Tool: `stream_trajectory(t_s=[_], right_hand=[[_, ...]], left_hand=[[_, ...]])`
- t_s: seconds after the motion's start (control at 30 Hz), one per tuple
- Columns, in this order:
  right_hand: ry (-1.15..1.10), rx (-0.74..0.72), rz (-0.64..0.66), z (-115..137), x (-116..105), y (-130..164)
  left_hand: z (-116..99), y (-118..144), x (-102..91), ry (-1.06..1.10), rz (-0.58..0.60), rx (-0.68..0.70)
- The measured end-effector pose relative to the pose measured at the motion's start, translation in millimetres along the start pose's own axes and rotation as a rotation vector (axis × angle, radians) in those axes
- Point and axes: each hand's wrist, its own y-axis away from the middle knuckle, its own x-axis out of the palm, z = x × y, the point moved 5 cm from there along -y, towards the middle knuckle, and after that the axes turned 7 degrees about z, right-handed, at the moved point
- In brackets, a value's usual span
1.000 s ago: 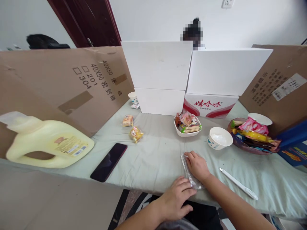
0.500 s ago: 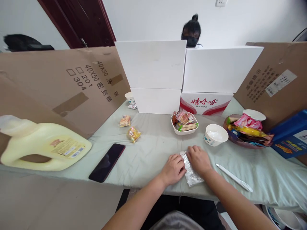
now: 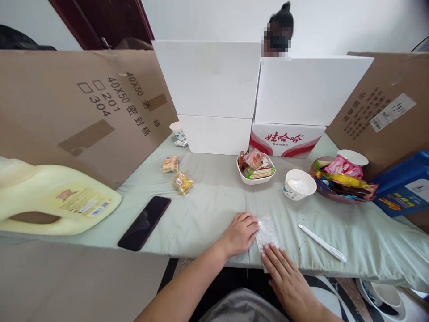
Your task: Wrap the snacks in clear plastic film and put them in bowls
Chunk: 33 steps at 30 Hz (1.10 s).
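Lying between the loosely curled left hand and flat, spread right hand, the clear wrapper touches both.

- White wall across the top of the frame.
- Dark red door at upper left.
- Table under pale green cloth through the middle.
- Patterned floor at lower right.
- Soft, even light.

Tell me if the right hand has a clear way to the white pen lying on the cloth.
Probably yes. The right hand lies flat at the table's near edge, fingertips on the clear plastic wrapper. The white pen lies just to its right on bare cloth, with nothing between them.
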Motion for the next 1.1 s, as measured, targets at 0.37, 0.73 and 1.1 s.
stream_trajectory(t_s=[0.37, 0.73, 1.1], right_hand=[[-0.51, -0.013, 0.104, -36.9, -27.6, -30.4], [-0.393, 0.337, 0.198, -80.7, 4.1, -91.0], [-0.317, 0.359, 0.041, -73.2, 18.0, -82.8]], left_hand=[[3.1, 1.3, 2.6, 0.072, 0.001, 0.037], [4.5, 0.9, -1.7, 0.135, 0.005, -0.071], [5.7, -2.0, -4.5, 0.068, -0.047, -0.136]])
